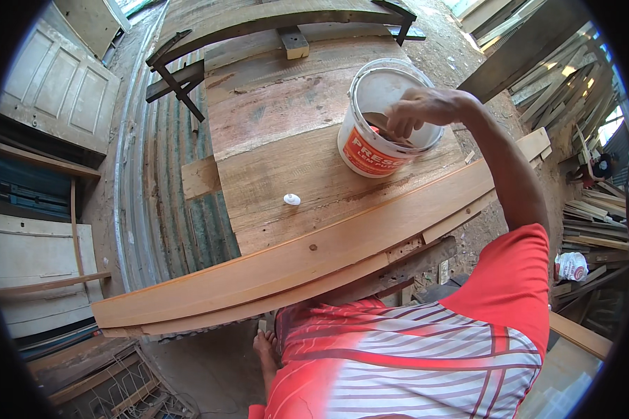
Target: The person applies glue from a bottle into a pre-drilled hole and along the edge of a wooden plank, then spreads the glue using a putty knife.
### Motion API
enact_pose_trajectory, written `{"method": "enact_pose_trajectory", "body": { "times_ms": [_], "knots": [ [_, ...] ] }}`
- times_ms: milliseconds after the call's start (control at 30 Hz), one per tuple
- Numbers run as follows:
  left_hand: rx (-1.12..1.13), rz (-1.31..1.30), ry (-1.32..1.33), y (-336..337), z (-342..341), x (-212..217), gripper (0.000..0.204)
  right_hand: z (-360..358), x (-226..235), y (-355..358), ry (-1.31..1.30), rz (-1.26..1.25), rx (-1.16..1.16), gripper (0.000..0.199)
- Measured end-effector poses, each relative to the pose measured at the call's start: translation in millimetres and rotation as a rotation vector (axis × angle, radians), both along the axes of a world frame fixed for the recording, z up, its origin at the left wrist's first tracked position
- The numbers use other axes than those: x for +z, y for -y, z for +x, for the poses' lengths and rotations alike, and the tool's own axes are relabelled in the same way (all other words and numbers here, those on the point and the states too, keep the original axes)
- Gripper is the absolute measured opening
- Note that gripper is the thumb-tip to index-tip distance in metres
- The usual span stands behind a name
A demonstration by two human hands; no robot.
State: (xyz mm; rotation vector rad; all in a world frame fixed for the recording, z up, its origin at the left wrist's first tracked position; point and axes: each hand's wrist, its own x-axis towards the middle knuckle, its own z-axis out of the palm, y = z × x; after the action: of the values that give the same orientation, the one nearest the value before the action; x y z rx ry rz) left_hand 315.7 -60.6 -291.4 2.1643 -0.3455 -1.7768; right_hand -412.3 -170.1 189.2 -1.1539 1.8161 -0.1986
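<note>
My right hand (pixel 416 112) reaches over the rim of a white plastic bucket (pixel 370 157) with a red label. Its fingers are curled down into the mouth, and whatever they grip is hidden. Something dark and reddish shows inside the bucket beneath them. Low beside my body, my left hand (pixel 265 347) is closed near a small greyish piece (pixel 262 326), too unclear to name. Between me and the bucket lies a long planed wooden board (pixel 314 248), on top of other boards. A small white plastic cap (pixel 292 200) sits on the plank tabletop (pixel 272 164), left of the bucket.
A wooden bench with dark legs (pixel 279 24) stands at the far end. Corrugated metal sheets (pixel 171 174) lie left of the planks. Panelled doors (pixel 59 84) lean at the left. Stacked timber (pixel 573 84) and a second white bucket (pixel 572 266) are at the right.
</note>
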Motion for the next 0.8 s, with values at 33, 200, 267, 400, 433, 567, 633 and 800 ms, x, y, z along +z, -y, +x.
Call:
{"method": "enact_pose_trajectory", "body": {
  "times_ms": [33, 200, 267, 400, 433, 567, 633, 800],
  "knots": [
    [-0.003, -0.002, 0.011, 3, -1, 4, 0.054, -2, -7, 8, -0.173, 0.013, 0.057, 0.057],
    [0.064, -0.047, 0.003, 6, -1, 13, 0.053, 0, -48, 43, -0.523, 0.191, 0.249, 0.039],
    [0.058, -0.051, -0.005, 7, -5, 11, 0.054, -24, -91, 44, -0.600, 0.205, 0.457, 0.031],
    [0.042, -0.015, 0.012, -8, -2, 7, 0.055, -24, -108, 46, -0.569, 0.088, 0.473, 0.028],
    [0.043, 0.006, 0.013, -13, -2, 6, 0.055, -20, -108, 44, -0.605, 0.065, 0.478, 0.028],
    [0.023, 0.026, 0.021, -22, -5, 6, 0.053, 30, -43, 46, -0.598, 0.309, 0.133, 0.032],
    [-0.001, 0.040, 0.023, -21, -4, 6, 0.052, 23, -37, 37, -0.646, 0.103, 0.162, 0.028],
    [0.063, 0.023, 0.027, -15, -6, 12, 0.049, 27, -1, 12, -0.680, 0.070, 0.146, 0.024]
  ]
}}
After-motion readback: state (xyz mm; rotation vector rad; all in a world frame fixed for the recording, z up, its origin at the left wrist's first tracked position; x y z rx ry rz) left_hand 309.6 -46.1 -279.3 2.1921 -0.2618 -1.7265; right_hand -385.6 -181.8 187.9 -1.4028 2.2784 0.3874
